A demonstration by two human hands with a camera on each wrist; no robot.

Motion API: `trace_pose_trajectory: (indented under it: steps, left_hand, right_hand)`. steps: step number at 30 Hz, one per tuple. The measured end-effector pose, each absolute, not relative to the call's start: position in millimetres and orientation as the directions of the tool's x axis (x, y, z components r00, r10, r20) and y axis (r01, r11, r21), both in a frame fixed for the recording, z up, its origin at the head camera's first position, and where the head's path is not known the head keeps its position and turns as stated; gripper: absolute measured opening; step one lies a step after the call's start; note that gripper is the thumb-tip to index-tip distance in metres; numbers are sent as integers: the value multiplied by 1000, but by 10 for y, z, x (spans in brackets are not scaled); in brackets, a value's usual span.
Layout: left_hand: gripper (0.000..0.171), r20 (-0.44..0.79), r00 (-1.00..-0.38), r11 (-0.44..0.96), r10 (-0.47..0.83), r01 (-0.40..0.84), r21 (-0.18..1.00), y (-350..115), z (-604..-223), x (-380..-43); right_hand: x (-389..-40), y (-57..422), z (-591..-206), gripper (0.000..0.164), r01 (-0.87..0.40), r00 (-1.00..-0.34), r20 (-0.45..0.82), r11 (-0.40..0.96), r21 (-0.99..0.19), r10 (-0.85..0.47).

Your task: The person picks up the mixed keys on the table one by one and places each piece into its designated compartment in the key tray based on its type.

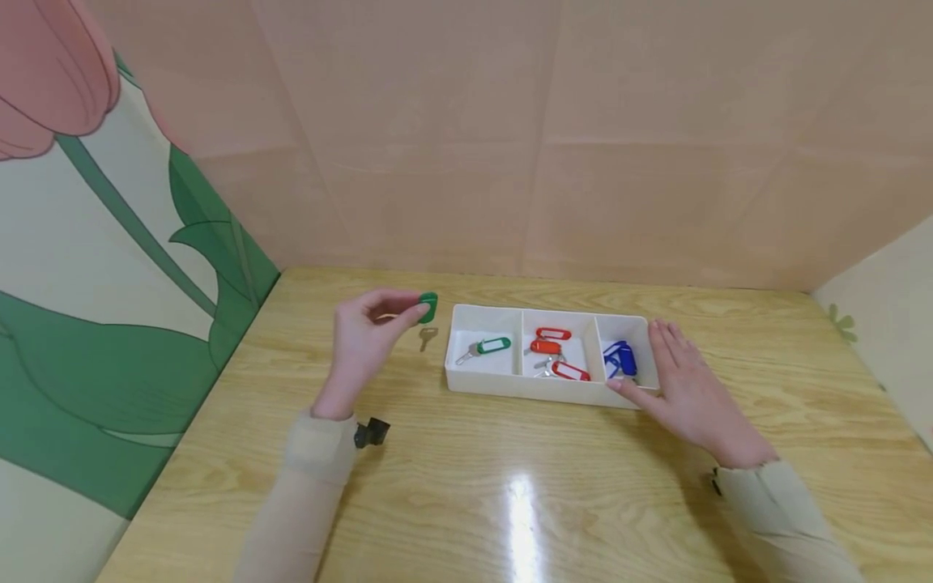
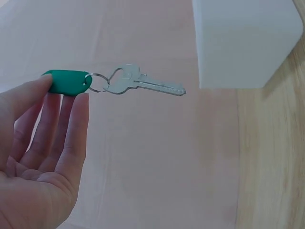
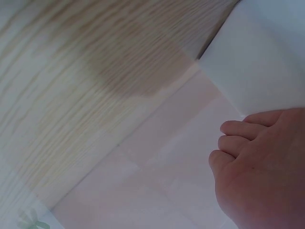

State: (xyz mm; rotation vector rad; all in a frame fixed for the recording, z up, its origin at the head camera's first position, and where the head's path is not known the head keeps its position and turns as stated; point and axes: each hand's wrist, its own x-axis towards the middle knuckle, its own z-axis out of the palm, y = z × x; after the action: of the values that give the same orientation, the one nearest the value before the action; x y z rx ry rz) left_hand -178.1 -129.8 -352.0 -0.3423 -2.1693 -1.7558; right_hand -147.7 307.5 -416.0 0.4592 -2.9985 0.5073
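Note:
My left hand (image 1: 364,334) pinches a green key tag (image 2: 71,82) between thumb and fingertips, to the left of the white divided box (image 1: 525,387). A silver key (image 2: 143,83) hangs from the tag by a metal ring (image 2: 97,82), and in the head view it dangles above the table. My right hand (image 1: 688,397) rests against the right end of the box, thumb at the front rim and fingers extended along the end wall. The left compartment holds a green-tagged key (image 1: 493,346), the middle one several red-tagged keys (image 1: 545,347), and the right one blue key tags (image 1: 627,359).
The box stands on a light wood-grain table (image 1: 452,486). Behind the table hangs a pinkish-beige backdrop (image 1: 510,162), and a wall panel with a painted tulip (image 1: 146,219) rises at the left. A pale panel (image 1: 889,316) borders the right side.

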Motion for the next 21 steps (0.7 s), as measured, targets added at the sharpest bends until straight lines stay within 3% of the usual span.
trace_pose_trajectory:
  steps: [21]
  left_hand:
    - [17, 463, -882, 150, 82, 470, 870, -981, -3441, -1774]
  right_hand:
    - [-1475, 3074, -4158, 107, -300, -954, 121, 902, -311, -276]
